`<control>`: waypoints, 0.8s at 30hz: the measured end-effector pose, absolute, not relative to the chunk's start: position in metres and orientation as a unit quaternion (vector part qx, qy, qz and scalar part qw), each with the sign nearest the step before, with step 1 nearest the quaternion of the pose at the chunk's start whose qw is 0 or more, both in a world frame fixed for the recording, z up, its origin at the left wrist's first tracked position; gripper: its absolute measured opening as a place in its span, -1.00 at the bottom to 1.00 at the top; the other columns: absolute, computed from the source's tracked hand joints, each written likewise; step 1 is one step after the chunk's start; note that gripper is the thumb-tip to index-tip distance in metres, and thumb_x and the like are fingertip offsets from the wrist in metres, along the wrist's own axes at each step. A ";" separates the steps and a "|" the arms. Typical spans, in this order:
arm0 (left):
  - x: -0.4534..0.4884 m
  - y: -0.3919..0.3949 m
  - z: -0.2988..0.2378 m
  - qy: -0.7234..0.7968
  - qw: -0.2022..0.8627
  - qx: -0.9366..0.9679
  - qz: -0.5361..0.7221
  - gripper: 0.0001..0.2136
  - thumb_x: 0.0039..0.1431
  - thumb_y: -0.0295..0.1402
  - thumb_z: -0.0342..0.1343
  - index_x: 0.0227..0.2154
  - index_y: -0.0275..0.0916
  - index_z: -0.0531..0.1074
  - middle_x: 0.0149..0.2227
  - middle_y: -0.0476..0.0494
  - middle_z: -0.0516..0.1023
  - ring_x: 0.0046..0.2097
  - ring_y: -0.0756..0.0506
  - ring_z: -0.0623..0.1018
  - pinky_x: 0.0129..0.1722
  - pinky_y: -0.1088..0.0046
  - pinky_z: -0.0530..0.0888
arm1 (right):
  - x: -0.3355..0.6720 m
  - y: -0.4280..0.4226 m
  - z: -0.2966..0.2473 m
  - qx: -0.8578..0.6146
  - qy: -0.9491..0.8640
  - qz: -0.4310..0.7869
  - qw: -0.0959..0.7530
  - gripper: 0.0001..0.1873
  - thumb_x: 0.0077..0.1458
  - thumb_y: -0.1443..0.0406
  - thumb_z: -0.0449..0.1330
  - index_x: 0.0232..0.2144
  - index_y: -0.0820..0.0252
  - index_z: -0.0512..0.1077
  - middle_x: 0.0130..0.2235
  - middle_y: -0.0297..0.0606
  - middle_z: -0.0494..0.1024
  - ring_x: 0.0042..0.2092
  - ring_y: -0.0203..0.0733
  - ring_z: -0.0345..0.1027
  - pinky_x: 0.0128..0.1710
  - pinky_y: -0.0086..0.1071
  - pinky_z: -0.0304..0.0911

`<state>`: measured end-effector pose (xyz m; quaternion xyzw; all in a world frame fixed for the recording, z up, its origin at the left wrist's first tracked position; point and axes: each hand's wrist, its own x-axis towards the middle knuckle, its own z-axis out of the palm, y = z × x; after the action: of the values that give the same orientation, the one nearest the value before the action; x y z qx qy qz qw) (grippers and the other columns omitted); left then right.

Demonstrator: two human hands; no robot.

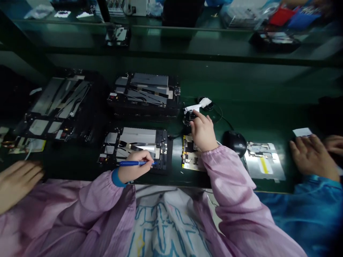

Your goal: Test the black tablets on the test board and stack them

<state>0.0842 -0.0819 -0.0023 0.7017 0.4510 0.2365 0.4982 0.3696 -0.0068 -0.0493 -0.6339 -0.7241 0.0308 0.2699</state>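
My left hand (136,167) is closed round a blue pen (131,163), its tip pointing right. The pen is above an opened flat electronic device (136,139) with grey plates and a dark circuit board, lying on the green bench. My right hand (203,131) reaches forward, thumb and forefinger closed on a small black piece (189,116) beside a white tag (193,108) and a black cable. What exactly the fingers pinch is partly hidden. Under my right wrist is a yellow-edged metal panel (187,160), partly covered by the sleeve.
Stacks of similar devices stand behind (150,89) and at left (59,100). A black computer mouse (235,143) and a silver panel (265,162) are at right. Co-workers' hands rest at far left (18,182) and far right (313,157). A shelf (150,41) runs across the back.
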 end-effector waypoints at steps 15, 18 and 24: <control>0.075 -0.088 -0.006 0.382 0.594 0.581 0.405 -0.84 0.18 -0.30 0.08 -0.44 -0.27 0.30 -0.48 -0.05 0.44 -0.54 0.05 0.43 -0.63 0.59 0.35 | 0.296 -0.098 -0.016 -0.443 -0.781 0.253 0.361 -0.89 0.18 0.24 0.20 -0.31 0.12 0.51 -0.33 -0.24 0.57 -0.27 -0.15 0.41 -0.21 -0.22 0.30; 0.074 -0.093 -0.005 0.361 0.599 0.584 0.411 -0.81 0.21 -0.28 0.09 -0.44 -0.26 0.29 -0.47 -0.06 0.45 -0.54 0.06 0.44 -0.64 0.61 0.36 | 0.285 -0.107 -0.015 -0.441 -0.775 0.275 0.358 -0.87 0.19 0.24 0.20 -0.30 0.15 0.52 -0.37 -0.25 0.57 -0.32 -0.18 0.39 -0.26 -0.27 0.25; 0.080 -0.096 -0.001 0.317 0.536 0.689 0.370 -0.90 0.22 -0.40 0.06 -0.41 -0.27 0.36 -0.42 -0.12 0.50 -0.43 0.00 0.52 -0.47 0.53 0.47 | 0.278 -0.111 -0.007 -0.385 -0.802 0.301 0.343 -0.71 0.27 0.16 0.07 -0.33 0.18 0.50 -0.43 -0.26 0.53 -0.36 -0.22 0.34 -0.30 -0.32 0.20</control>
<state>0.0798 -0.0964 -0.0010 0.6894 0.3166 0.3700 0.5362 0.2778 -0.1112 -0.0072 -0.3850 -0.8019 0.3014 0.3433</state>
